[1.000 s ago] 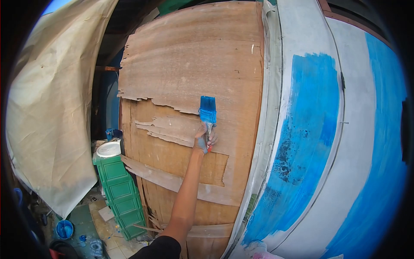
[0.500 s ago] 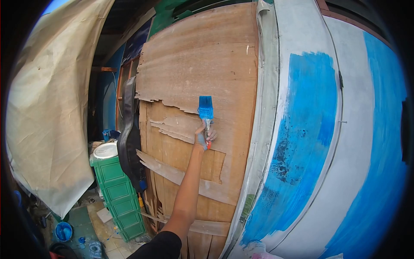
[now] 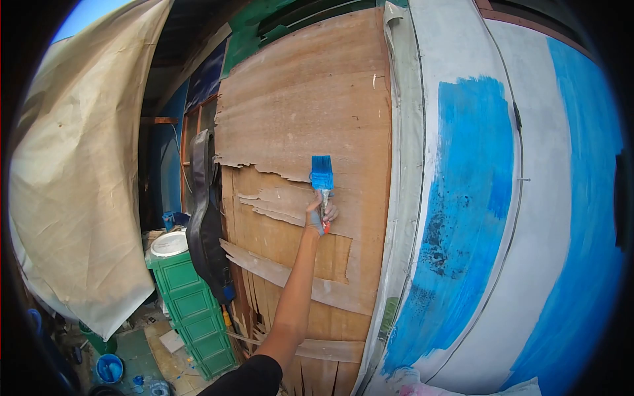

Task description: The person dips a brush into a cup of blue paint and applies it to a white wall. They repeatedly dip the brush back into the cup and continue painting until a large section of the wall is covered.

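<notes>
My left hand [image 3: 321, 215] reaches forward at the middle of the head view, its fingers closed around the handle of a paintbrush [image 3: 322, 174]. The brush points upward, with blue paint covering its bristles and ferrule, and a red handle end shows below my palm. Blue smears mark the hand near the thumb. Behind the brush stands a worn plywood panel [image 3: 297, 99] with torn, peeling layers. To the right is a white wall [image 3: 545, 165] carrying a broad blue painted band [image 3: 472, 152] with dark, patchy spots. My right hand is out of view.
Lower left, a green drawer unit [image 3: 193, 300] bears a white lid [image 3: 170, 243], beside a black guitar-shaped case [image 3: 208, 237]. A bucket with blue paint [image 3: 109, 368] stands on the floor. A tan sheet [image 3: 86, 152] hangs left. A cable [image 3: 514, 224] runs down the wall.
The view has shifted slightly. My left hand and the paintbrush appear a little lower and further right, the grip unchanged. More of the bottom left floor objects has slid toward the lower edge.
</notes>
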{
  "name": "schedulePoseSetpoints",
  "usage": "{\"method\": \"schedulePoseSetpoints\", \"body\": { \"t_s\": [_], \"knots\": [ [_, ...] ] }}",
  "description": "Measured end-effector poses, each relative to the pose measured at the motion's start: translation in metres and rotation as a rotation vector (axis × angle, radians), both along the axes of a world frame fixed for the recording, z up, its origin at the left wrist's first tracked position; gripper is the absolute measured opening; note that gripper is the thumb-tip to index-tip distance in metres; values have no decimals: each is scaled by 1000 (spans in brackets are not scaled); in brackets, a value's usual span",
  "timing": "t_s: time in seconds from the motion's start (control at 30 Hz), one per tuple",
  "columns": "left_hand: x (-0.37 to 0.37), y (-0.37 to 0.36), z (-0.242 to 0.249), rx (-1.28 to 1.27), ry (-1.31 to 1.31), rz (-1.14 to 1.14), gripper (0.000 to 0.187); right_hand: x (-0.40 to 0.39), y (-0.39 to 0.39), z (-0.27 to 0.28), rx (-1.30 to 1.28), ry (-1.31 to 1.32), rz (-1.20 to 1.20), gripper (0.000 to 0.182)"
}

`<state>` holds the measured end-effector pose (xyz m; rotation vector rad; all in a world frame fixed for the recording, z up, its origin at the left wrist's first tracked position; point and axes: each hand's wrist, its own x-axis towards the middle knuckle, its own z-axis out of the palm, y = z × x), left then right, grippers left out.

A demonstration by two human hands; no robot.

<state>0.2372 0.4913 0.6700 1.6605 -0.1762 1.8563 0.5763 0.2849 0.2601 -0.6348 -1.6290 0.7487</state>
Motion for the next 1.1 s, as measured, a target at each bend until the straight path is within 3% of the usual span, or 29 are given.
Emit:
{"method": "schedulePoseSetpoints", "body": {
  "t_s": [0.33, 0.6, 0.77, 0.83, 0.93, 1.03, 1.1],
  "knots": [
    [-16, 6, -1, 26, 89, -183, 48, -25, -22, -8, -35, -12, 62, 52],
    [-1, 0, 0, -40, 68, -86, 48, -51, -51, -58, -41, 18, 167, 52],
    [0, -4, 3, -140, 56, -36, 48, -55, -51, -47, 35, -8, 61, 55],
    [0, -7, 5, -179, 77, 7, 48, -39, -57, -19, -218, -174, 182, 66],
    [-5, -9, 8, -194, 162, -18, 48, -42, -56, -34, -150, -264, 123, 65],
    [-10, -3, 9, -187, 223, -74, 48, -30, -65, 1, -262, -275, 131, 58],
    [-1, -10, 9, -224, 199, -28, 48, -35, -62, -15, -249, -240, 120, 58]
  ]
}}
